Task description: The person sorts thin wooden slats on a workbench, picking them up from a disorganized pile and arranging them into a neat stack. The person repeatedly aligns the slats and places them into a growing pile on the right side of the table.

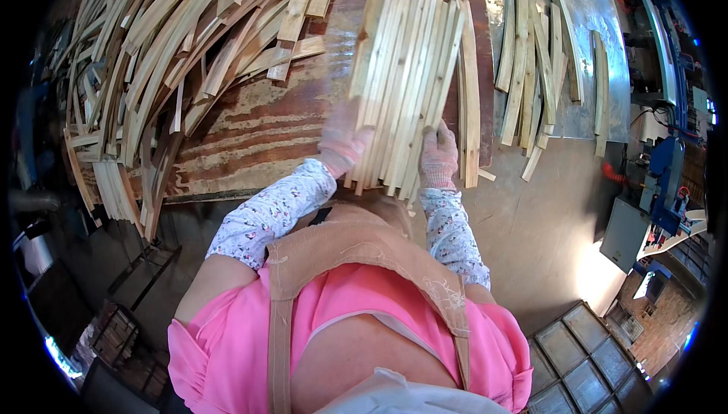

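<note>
A bundle of pale wooden strips lies side by side in front of me, lengthwise away from my body, with its near ends close to my apron. My left hand, in a pinkish work glove, is at the bundle's left side near the close end; motion smears its fingers. At the right side, my gloved right hand grips the outermost strips, thumb toward the bundle and fingers pointing forward. The strips on the left edge are also blurred. Beneath the bundle is a worn reddish-brown board tabletop.
A large heap of loose wooden strips covers the table's left and far left. Two longer strips lie just right of the bundle. Several more strips rest on a shiny metal sheet. Blue machinery stands farther right.
</note>
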Motion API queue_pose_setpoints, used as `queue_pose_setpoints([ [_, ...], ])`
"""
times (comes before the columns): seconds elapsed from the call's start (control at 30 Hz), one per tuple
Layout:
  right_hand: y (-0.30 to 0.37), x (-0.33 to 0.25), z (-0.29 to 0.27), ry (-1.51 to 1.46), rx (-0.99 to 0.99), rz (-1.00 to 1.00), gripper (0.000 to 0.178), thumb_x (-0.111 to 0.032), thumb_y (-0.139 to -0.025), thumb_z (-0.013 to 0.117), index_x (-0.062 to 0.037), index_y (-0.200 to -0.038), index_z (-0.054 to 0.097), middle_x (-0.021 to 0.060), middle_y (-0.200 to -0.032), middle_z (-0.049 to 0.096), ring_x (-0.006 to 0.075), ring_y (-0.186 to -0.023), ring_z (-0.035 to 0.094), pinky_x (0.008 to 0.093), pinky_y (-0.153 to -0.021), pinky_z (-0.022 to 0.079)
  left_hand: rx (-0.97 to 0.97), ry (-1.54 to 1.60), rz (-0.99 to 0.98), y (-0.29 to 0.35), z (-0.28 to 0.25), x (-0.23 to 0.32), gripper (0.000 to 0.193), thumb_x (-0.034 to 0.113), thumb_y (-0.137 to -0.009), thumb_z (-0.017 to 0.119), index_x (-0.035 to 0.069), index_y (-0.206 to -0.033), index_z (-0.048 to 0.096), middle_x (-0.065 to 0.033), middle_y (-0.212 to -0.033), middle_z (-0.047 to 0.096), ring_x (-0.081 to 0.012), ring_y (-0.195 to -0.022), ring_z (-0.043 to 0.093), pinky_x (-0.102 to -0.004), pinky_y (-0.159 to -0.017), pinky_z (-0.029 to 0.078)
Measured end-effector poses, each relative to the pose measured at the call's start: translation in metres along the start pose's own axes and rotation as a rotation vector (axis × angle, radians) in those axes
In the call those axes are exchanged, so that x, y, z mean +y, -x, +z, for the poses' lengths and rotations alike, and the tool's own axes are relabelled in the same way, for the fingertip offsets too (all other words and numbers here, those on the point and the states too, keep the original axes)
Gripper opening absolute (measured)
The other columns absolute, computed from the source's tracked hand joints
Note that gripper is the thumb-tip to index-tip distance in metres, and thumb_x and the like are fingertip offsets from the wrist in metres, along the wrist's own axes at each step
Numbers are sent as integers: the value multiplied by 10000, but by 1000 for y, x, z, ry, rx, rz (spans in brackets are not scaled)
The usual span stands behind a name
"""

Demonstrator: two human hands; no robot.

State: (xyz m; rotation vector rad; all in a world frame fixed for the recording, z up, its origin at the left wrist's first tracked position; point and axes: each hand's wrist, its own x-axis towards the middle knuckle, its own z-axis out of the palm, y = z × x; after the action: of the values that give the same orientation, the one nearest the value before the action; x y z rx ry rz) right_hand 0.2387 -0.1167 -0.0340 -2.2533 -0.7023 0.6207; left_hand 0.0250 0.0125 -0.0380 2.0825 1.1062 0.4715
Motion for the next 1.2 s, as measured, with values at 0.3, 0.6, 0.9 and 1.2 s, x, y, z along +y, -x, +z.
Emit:
queue_pose_setpoints([
  [0.3,-4,-27,8,190,-79,8,491,-425,-1037,542,-221,-1480,599,216,-1249,675,425,-1164,666,519,-988,519,218,875,-565,-40,-28,-31,753,326,-968,704,-26,-1566,412,-224,-1475,568,-308,-1319,576,-382,-1131,456],
  [0.6,17,-16,1,157,-86,58,521,-438,-1036,545,-212,-1504,586,216,-1286,674,428,-1207,645,511,-1032,497,-117,-134,-176,-33,-25,-30,726,562,-1009,606,30,-1495,518,-311,-1427,598,-480,-1325,585,-514,-1097,482],
  [0.9,7,15,10,72,-130,99,562,-470,-1013,568,-204,-1508,582,219,-1320,670,411,-1252,634,499,-1069,476,381,1370,-916,-211,-86,13,412,429,-1100,564,67,-903,590,-65,-666,659,-144,-469,545,-245,-434,416],
  [1.2,-18,-131,-6,-532,-204,94,545,-262,-1022,611,53,-1463,560,127,-1073,745,216,-969,698,367,-868,547,43,1222,-748,-108,-59,91,216,289,-1031,632,99,-940,678,-4,-799,644,-127,-632,587,-296,-599,491],
])
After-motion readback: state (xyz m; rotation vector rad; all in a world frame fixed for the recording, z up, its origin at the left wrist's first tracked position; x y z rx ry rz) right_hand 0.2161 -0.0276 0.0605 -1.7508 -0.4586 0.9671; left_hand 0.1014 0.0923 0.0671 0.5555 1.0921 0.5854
